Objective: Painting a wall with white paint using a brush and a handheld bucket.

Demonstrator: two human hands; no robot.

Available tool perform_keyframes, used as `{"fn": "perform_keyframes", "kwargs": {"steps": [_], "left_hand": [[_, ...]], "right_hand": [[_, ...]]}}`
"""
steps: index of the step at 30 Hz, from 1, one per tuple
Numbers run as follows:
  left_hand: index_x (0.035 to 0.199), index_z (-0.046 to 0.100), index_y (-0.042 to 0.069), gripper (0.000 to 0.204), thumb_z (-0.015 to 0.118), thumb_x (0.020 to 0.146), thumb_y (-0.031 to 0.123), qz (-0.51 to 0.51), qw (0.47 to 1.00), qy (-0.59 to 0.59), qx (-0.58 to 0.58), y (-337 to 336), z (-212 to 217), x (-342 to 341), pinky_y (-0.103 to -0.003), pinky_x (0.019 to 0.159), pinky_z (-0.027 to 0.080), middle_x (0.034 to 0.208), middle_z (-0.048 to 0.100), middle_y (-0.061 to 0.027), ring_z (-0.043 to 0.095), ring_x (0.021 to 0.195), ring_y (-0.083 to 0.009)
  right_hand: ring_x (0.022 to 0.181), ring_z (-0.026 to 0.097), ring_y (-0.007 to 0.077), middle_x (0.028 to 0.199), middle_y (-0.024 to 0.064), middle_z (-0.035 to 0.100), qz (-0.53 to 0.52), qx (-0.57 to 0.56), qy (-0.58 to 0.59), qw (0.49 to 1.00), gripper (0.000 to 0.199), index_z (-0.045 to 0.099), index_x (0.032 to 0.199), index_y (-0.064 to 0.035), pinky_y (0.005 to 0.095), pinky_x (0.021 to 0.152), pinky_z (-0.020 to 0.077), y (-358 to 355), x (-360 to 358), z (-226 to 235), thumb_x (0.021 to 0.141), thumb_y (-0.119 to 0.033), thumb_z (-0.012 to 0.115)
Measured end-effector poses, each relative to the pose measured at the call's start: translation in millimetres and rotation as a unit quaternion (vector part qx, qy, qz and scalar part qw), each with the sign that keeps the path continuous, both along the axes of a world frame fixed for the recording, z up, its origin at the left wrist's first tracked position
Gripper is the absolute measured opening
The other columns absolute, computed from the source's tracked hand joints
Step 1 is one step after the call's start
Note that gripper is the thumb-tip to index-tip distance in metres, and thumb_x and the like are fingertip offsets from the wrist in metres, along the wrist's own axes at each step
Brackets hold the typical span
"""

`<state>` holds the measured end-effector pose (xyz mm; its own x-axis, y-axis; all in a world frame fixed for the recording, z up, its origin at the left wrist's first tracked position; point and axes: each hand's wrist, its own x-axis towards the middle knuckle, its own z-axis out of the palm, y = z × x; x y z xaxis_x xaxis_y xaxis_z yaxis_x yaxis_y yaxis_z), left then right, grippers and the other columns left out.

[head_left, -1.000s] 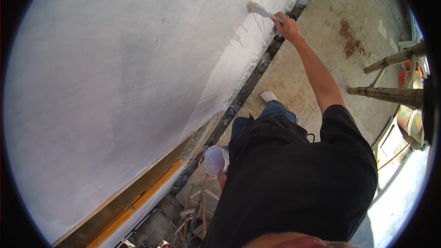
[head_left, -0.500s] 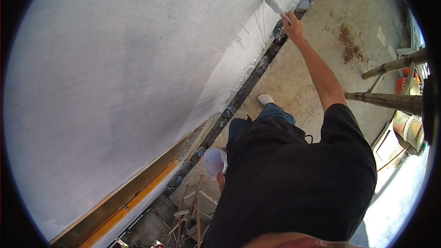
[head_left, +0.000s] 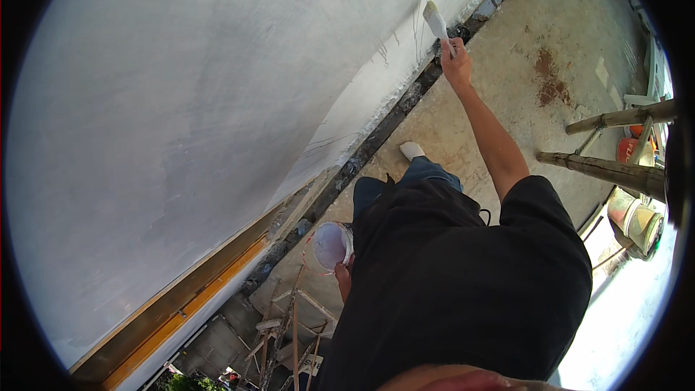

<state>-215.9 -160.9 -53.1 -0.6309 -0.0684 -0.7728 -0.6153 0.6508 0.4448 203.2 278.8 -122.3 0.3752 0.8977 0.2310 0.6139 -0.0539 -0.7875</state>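
Observation:
My right hand (head_left: 456, 61) is closed round the handle of a flat paintbrush (head_left: 436, 20), with the arm stretched out along the wall. The brush head points up and left over the lower wall; I cannot tell whether the bristles touch it. My left hand (head_left: 343, 275), low by my side, grips the edge of a small white bucket (head_left: 332, 245) with pale paint inside. Greyish wet-looking coating covers most of the wall (head_left: 217, 101). Below its edge runs a whiter strip with thin dark drips.
A dark, rough gutter strip (head_left: 376, 134) follows the wall's foot beside the concrete floor (head_left: 499, 72). On the right stand wooden poles (head_left: 601, 170) and stained buckets (head_left: 637, 221). A doorway with an orange-brown frame (head_left: 181, 315) and a ladder-like frame (head_left: 293, 318) are at lower left.
My right hand has come back nearer to me with the brush, which now points more steeply upward. My left hand still holds the bucket. The whole view has shifted slightly.

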Motion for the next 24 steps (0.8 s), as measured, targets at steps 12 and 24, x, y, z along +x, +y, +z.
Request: {"fn": "perform_keyframes", "kwargs": {"steps": [12, 24], "left_hand": [[0.101, 0.058, -0.013, 0.038, 0.039, 0.089, 0.017, 0.029, 0.999, 0.014, 0.034, -38.1, -27.6, -30.7, -0.036, 0.075, 0.062, 0.096, 0.066, -0.0231, 0.069, 0.085, -0.0305], [0.109, 0.048, -0.015, 0.04, 0.043, 0.088, 0.018, 0.058, 0.983, -0.036, 0.172, -34.0, -48.3, -67.3, -0.036, 0.072, 0.062, 0.095, 0.065, -0.0272, 0.07, 0.083, -0.035]], "right_hand": [[0.07, 0.066, 0.0388, 0.073, 0.0201, 0.066, 0.113, -0.085, 0.05, 0.989, 0.028, 0.06, 0.103, -0.0099, 0.0446, 0.061, 0.0508, -42.6, -58.6, -5.2, 0.093, -0.036, 0.061], [0.075, 0.067, 0.0388, 0.077, 0.019, 0.068, 0.255, -0.133, 0.052, 0.956, 0.028, 0.06, 0.103, -0.0117, 0.0467, 0.067, 0.0515, -114.1, -163.3, 5.9, 0.095, -0.039, 0.057]]}}
